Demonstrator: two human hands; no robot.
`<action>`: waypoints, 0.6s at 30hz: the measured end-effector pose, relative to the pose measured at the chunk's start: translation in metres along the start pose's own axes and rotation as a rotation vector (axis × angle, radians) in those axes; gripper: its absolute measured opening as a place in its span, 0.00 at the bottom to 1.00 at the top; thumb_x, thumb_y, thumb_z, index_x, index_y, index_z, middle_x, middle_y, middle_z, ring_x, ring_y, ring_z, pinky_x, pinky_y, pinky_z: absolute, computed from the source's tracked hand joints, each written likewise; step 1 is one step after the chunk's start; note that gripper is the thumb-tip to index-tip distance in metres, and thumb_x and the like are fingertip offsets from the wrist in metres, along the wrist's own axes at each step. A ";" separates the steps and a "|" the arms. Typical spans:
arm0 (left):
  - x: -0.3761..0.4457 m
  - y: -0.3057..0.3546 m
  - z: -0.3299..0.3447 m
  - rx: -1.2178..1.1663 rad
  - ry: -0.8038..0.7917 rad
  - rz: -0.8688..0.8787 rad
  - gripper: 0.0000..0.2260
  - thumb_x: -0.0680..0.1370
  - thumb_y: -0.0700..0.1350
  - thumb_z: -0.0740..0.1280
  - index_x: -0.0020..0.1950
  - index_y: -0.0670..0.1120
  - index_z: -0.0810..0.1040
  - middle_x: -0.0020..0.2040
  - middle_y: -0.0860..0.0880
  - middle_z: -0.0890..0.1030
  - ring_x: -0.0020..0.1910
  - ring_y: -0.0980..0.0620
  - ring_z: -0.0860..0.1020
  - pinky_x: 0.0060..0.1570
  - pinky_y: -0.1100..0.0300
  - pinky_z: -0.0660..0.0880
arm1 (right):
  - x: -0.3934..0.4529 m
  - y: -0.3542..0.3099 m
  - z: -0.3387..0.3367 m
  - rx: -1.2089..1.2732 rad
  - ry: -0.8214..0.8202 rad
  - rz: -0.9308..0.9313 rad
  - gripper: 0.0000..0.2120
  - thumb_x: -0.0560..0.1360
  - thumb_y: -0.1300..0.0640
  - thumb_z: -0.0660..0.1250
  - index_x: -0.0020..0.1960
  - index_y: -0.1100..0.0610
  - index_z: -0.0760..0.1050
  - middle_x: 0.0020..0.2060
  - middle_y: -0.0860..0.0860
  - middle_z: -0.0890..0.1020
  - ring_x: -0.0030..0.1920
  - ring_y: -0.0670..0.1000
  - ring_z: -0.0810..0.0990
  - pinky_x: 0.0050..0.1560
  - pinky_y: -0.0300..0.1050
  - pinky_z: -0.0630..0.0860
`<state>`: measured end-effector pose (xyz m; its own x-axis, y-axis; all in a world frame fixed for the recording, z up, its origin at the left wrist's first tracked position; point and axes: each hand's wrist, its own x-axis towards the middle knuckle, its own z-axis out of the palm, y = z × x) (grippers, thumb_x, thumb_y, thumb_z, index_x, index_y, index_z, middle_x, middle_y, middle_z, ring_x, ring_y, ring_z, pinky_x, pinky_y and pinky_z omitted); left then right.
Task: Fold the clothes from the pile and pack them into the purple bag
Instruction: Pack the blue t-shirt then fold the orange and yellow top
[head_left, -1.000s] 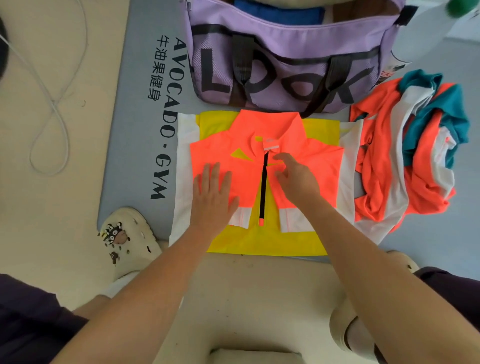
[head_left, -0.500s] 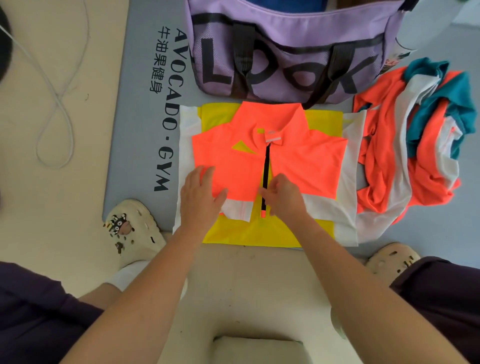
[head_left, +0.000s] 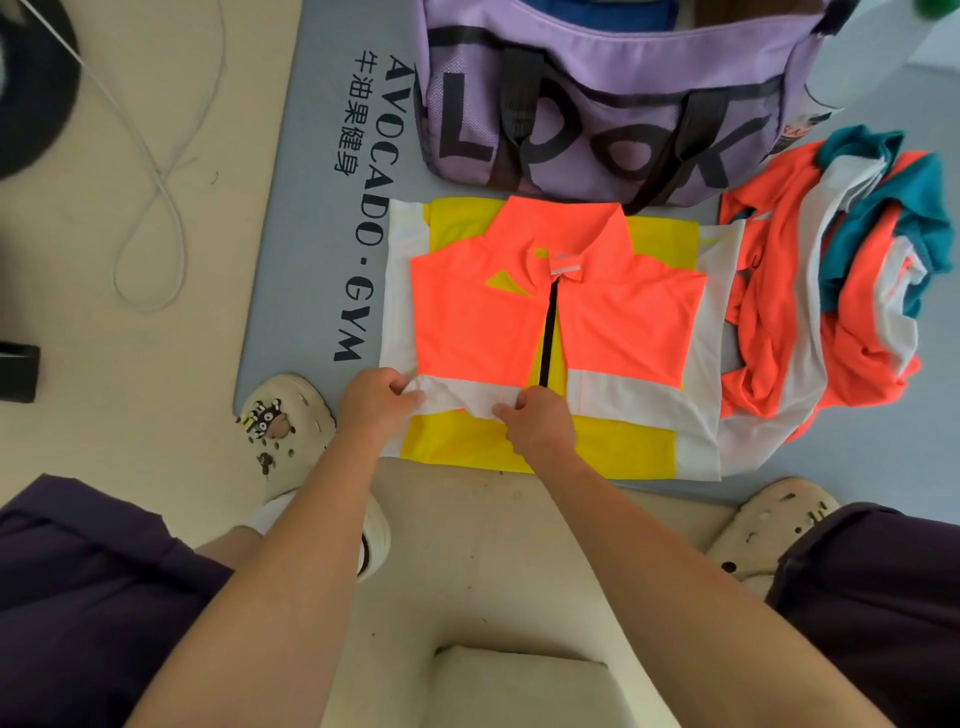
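Note:
An orange, yellow and white zip-neck shirt (head_left: 613, 322) lies flat on the grey gym mat (head_left: 311, 218), collar toward the purple bag (head_left: 597, 104). My left hand (head_left: 374, 405) pinches the white band at the shirt's lower left corner. My right hand (head_left: 540, 421) pinches the same white band just below the black zip. The pile of orange, white and teal clothes (head_left: 841, 291) is heaped to the right of the shirt. The bag stands open behind the shirt with something blue inside.
My two cream clogs (head_left: 280, 421) (head_left: 769, 525) rest at the mat's near edge, either side of my arms. A white cable (head_left: 150, 171) loops on the beige floor at left. A dark round object (head_left: 31, 88) sits at the far left.
Both hands slid down the shirt from its chest to the white band near the hem and closed their fingers on it.

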<state>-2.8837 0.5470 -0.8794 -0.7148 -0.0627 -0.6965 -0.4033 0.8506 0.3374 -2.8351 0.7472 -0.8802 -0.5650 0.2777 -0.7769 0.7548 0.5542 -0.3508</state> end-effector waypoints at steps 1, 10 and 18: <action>0.000 -0.003 0.000 -0.009 0.005 0.010 0.15 0.74 0.47 0.71 0.32 0.46 0.70 0.29 0.50 0.69 0.32 0.48 0.69 0.31 0.57 0.61 | 0.001 0.003 -0.002 0.035 0.018 0.001 0.16 0.75 0.50 0.69 0.34 0.54 0.68 0.41 0.58 0.84 0.43 0.60 0.82 0.43 0.52 0.79; -0.007 0.029 -0.004 0.094 0.247 0.048 0.09 0.69 0.50 0.69 0.39 0.49 0.71 0.41 0.51 0.73 0.37 0.48 0.74 0.35 0.55 0.69 | 0.001 0.031 -0.040 0.127 0.197 -0.108 0.07 0.74 0.54 0.70 0.42 0.55 0.73 0.33 0.50 0.78 0.34 0.54 0.76 0.34 0.46 0.70; -0.016 0.108 0.059 0.207 -0.056 0.393 0.17 0.77 0.49 0.66 0.64 0.47 0.74 0.57 0.44 0.75 0.58 0.42 0.74 0.50 0.49 0.74 | 0.005 0.110 -0.132 0.165 0.605 0.014 0.19 0.72 0.55 0.73 0.54 0.63 0.68 0.49 0.58 0.74 0.50 0.59 0.74 0.45 0.48 0.68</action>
<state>-2.8817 0.6711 -0.8691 -0.7565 0.3100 -0.5759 0.0200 0.8911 0.4534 -2.7985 0.9130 -0.8534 -0.6070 0.7056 -0.3655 0.7776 0.4327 -0.4561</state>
